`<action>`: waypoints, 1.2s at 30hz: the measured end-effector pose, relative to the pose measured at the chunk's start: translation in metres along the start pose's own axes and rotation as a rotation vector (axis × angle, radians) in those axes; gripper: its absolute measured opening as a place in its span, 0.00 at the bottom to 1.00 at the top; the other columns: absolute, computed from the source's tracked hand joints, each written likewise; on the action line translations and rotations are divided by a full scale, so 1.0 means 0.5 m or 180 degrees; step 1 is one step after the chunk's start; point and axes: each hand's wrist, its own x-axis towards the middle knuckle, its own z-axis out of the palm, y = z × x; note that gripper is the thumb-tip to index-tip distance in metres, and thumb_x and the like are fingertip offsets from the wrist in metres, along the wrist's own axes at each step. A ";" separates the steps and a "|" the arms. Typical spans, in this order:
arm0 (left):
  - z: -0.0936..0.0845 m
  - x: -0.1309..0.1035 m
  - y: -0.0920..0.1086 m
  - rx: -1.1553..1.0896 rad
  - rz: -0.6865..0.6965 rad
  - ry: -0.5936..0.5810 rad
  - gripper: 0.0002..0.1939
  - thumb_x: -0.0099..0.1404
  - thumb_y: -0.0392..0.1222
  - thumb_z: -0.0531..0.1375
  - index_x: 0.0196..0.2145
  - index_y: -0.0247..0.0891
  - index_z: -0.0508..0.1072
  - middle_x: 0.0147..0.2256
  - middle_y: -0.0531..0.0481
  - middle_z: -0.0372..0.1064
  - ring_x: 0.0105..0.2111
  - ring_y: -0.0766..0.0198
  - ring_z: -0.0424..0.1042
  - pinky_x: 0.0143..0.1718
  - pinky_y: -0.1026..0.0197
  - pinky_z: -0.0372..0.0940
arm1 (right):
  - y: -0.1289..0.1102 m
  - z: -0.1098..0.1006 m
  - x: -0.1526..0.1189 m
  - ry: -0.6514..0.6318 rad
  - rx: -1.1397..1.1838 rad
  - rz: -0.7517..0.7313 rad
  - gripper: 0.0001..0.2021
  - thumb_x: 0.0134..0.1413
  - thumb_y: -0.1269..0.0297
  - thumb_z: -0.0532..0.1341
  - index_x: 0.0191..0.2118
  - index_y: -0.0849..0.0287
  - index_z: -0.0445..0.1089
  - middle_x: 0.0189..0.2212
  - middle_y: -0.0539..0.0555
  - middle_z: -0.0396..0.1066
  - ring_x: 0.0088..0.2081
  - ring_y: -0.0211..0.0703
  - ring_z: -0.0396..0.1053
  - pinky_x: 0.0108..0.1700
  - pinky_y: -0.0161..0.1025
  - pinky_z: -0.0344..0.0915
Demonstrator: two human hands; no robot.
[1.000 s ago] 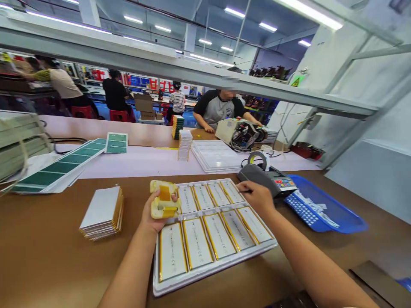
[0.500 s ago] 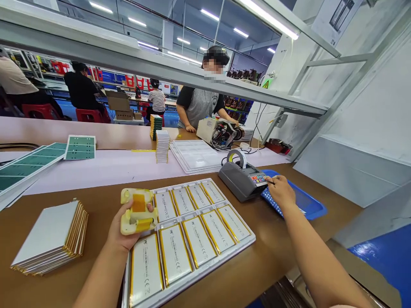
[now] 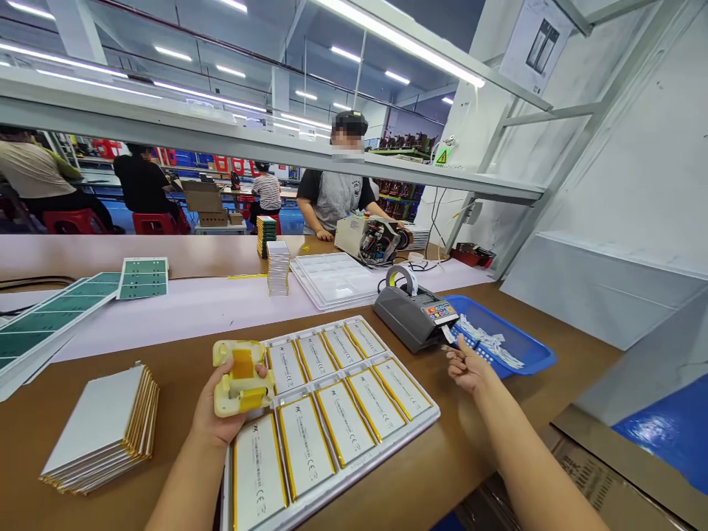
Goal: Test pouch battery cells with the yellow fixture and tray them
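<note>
My left hand (image 3: 221, 405) is wrapped round a cream plastic fixture (image 3: 242, 377) with yellow-orange tape on it, above the left side of a white tray (image 3: 387, 436). Flat silver battery packs (image 3: 307, 442) with gold edges lie in the tray's compartments. My right hand (image 3: 465, 366) has its fingers pinched at a small white strip (image 3: 448, 335) at the front of the grey tape dispenser (image 3: 414, 317); what lies between the fingertips is too small to name.
A blue basket (image 3: 536, 358) with white strips stands behind my right hand. At the left lies a stack of silver packs (image 3: 99, 428), with green boards (image 3: 144, 278) further back. White trays (image 3: 335, 279) and a person (image 3: 337, 199) at a machine (image 3: 370, 237) are beyond.
My right hand has moved down and left from the dispenser's button panel to its front, where a white strip now shows. My left hand still holds the fixture. The view has tilted up slightly.
</note>
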 end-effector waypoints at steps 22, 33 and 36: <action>-0.004 0.011 -0.006 -0.0009 0.0062 -0.0138 0.13 0.54 0.36 0.56 0.40 0.35 0.68 0.33 0.43 0.69 0.28 0.56 0.70 0.31 0.46 0.67 | -0.078 0.148 -0.059 -0.3139 -0.4462 -0.1439 0.23 0.25 0.56 0.68 0.34 0.58 0.69 0.36 0.51 0.64 0.34 0.42 0.63 0.35 0.34 0.59; -0.001 0.007 -0.002 0.0008 0.0065 -0.0090 0.15 0.55 0.34 0.54 0.41 0.35 0.67 0.33 0.41 0.69 0.28 0.53 0.71 0.29 0.41 0.67 | 0.011 0.127 -0.058 -0.1277 -0.3339 -0.2025 0.11 0.51 0.64 0.53 0.41 0.56 0.65 0.37 0.51 0.68 0.39 0.42 0.65 0.42 0.37 0.59; -0.003 0.010 -0.003 0.0074 0.0095 -0.0110 0.15 0.54 0.33 0.55 0.41 0.36 0.67 0.32 0.42 0.69 0.28 0.52 0.71 0.28 0.42 0.68 | -0.007 0.080 -0.043 0.0327 -0.3022 -0.2386 0.17 0.55 0.63 0.46 0.48 0.57 0.63 0.42 0.56 0.65 0.43 0.45 0.62 0.45 0.41 0.58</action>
